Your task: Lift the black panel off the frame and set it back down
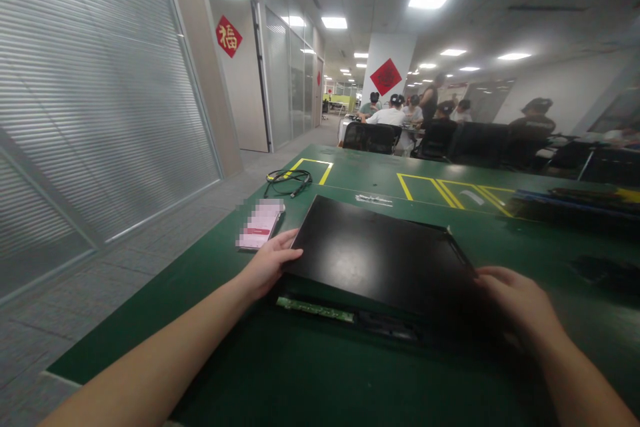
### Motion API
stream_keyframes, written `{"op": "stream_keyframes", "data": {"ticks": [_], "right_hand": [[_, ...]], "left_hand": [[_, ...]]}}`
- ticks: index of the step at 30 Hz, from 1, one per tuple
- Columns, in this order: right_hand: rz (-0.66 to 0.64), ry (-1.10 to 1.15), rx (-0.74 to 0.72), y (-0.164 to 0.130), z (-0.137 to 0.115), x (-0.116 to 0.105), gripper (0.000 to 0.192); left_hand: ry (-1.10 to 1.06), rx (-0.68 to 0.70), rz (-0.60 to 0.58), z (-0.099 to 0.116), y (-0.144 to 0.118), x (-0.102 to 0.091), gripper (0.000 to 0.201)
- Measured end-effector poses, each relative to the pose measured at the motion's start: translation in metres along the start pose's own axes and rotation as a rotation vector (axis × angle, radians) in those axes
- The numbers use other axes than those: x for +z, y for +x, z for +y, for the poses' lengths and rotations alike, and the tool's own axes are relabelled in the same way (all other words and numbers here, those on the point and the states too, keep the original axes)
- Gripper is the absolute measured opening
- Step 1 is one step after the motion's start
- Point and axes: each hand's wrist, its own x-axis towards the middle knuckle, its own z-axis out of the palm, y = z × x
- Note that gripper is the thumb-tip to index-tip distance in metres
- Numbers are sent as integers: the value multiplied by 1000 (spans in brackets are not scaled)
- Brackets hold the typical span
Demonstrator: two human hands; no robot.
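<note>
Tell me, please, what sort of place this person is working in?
Probably an electronics assembly or repair floor in an open office. The green mat has yellow-taped zones, both hands hold a black panel with a bare circuit strip below it, and other people sit at tables behind.

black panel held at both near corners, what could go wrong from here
The black panel is gripped only at its near corners by the left hand and right hand, so it might flex or slip. The exposed green circuit strip under its near edge could get pinched. The phone lies close and might be knocked.
</note>
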Motion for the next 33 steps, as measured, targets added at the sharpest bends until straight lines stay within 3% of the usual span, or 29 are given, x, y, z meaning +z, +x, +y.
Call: {"op": "stream_keyframes", "data": {"ticks": [3, 15, 22, 26, 33], "right_hand": [[-38, 32, 76, -2, -5, -1, 31], [-19, 95, 90, -1, -5, -3, 28], [-34, 143, 106, -3, -3, -2, 29], [-31, 202, 106, 0, 2, 0, 27], [-26, 256, 140, 5, 7, 3, 29]], "left_hand": [[7, 5, 5, 2, -3, 3, 68], [79, 96, -7, 0, -2, 0, 67], [574, 239, 190, -2, 6, -16, 56], [782, 253, 207, -2, 7, -21, 55], [945, 284, 202, -8, 13, -28, 56]]}}
